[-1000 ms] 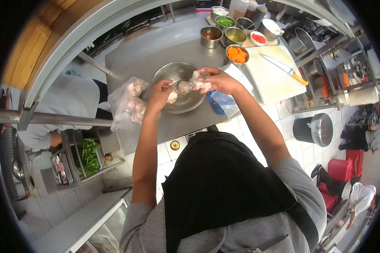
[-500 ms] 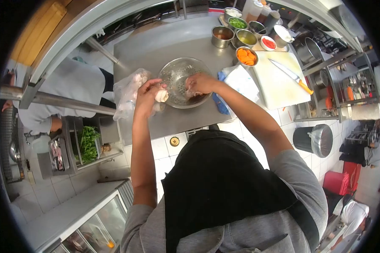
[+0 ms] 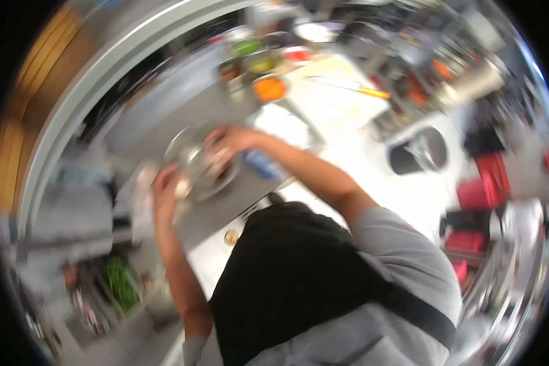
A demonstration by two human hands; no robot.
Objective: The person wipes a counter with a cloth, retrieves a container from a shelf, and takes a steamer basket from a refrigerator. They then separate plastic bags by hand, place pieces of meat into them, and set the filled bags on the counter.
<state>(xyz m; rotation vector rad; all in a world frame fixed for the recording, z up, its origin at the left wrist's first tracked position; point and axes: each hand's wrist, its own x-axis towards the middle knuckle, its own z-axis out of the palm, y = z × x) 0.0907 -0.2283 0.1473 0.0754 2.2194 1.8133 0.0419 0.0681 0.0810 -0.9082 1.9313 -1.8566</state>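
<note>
The view is blurred by motion. My left hand [image 3: 166, 183] is closed on a pale, whitish piece of food [image 3: 182, 188] at the left rim of a round metal bowl [image 3: 192, 146]. Inside the right part of that bowl, my right hand [image 3: 224, 143] has its fingers wrapped round something pinkish that I cannot make out. A clear plastic bag [image 3: 137, 198] with pale contents lies left of my left hand. Right of the bowl are a blue cloth [image 3: 263, 165] and a white cloth or paper [image 3: 283, 125].
Beyond the bowl are a pot of orange slices [image 3: 269, 89], other small containers and a white board [image 3: 332, 91] with an orange-handled knife [image 3: 372, 92]. A bin [image 3: 418, 151] stands at the right. A tray of green leaves [image 3: 121, 283] and another person's grey clothing [image 3: 73, 213] are at the left.
The head view has turned and shifted, so the table and bowl appear lower and further left, and the picture is blurred. My right hand has lifted slightly within the bowl, with pinkish matter showing below it.
</note>
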